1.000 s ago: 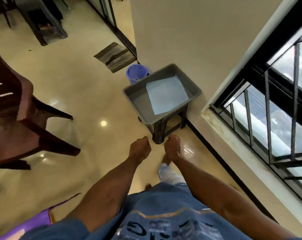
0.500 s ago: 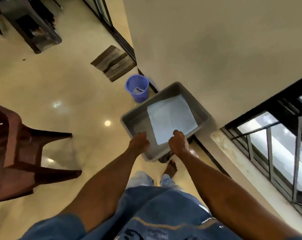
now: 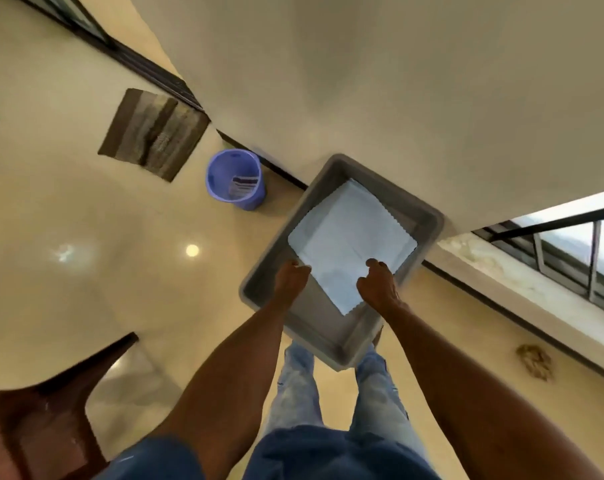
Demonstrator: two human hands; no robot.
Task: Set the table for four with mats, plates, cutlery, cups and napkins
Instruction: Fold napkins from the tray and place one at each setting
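Blue short sleeves, faded light jeans, bare forearms.

You have one view only, from the camera on your head, tilted steeply down past your chest and forearms. It faces the wall ahead, with the grey tub close below the lens at centre and the floor spreading left in wide-angle distortion.

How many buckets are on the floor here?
1: a purple bucket stands on the floor by the wall, left of the grey tub and right of the doormat. Others may be out of view.
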